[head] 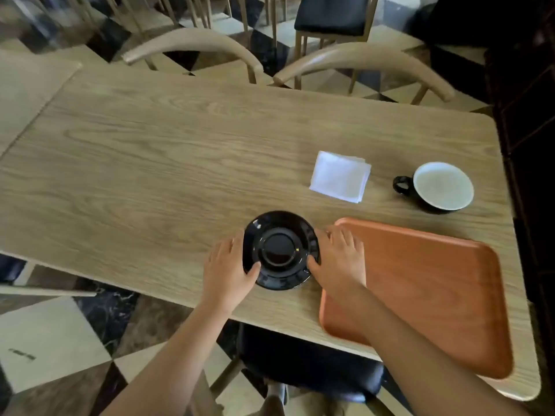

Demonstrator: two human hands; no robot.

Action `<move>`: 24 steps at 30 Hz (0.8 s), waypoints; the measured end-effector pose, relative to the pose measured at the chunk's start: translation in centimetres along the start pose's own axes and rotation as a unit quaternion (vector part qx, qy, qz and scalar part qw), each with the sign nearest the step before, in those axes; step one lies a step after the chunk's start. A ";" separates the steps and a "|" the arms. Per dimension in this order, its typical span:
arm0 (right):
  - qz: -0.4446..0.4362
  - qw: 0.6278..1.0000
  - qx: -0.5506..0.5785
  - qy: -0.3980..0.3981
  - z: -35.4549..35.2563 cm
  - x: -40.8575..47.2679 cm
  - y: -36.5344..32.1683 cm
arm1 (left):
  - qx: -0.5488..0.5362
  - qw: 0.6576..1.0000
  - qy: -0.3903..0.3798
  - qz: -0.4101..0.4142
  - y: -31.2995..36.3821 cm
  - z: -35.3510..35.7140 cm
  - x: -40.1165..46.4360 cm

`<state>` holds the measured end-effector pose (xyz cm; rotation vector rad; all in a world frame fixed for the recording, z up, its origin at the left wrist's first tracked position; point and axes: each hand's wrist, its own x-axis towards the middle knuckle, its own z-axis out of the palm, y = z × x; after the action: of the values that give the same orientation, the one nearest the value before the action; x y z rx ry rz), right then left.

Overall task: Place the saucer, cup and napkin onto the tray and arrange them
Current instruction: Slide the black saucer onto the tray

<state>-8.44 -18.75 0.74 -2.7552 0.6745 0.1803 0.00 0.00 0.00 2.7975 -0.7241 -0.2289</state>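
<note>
A black saucer (280, 249) sits on the wooden table just left of an orange-brown tray (432, 292). My left hand (229, 270) grips the saucer's left rim, thumb on top. My right hand (339, 259) grips its right rim and lies over the tray's near-left corner. A folded white napkin (339, 176) lies on the table beyond the tray. To its right stands a black cup (435, 187) with a white inside, handle pointing left. The tray holds nothing.
The wooden table (150, 163) reaches far to the left and back. Two curved wooden chair backs (192, 46) stand at its far edge. A dark-seated chair (309, 367) is tucked under the near edge. A dark wall (528, 115) runs along the right.
</note>
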 end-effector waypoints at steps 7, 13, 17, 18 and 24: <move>0.010 0.987 0.158 -0.010 0.5 0.3 -0.2 | -0.292 0.953 -0.035 -0.071 0.8 -0.4 0.4; 0.033 0.956 0.290 0.040 -1.2 -0.3 2.8 | -0.423 0.899 -0.062 -0.093 2.6 -1.7 0.5; 0.103 0.917 0.374 0.089 -3.3 -2.0 6.2 | -0.452 0.880 -0.077 -0.126 5.6 -1.2 1.3; 0.117 0.906 0.396 0.095 -3.6 -2.5 7.1 | -0.448 0.883 -0.088 -0.111 6.5 -1.0 1.4; 0.170 0.870 0.453 0.092 -3.7 -5.1 11.7 | -0.408 0.902 -0.134 -0.038 10.6 -0.3 1.9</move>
<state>-18.25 -27.64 2.24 -1.7476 0.9751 -0.2728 -3.12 -9.90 3.04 2.0000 -0.4211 -0.7488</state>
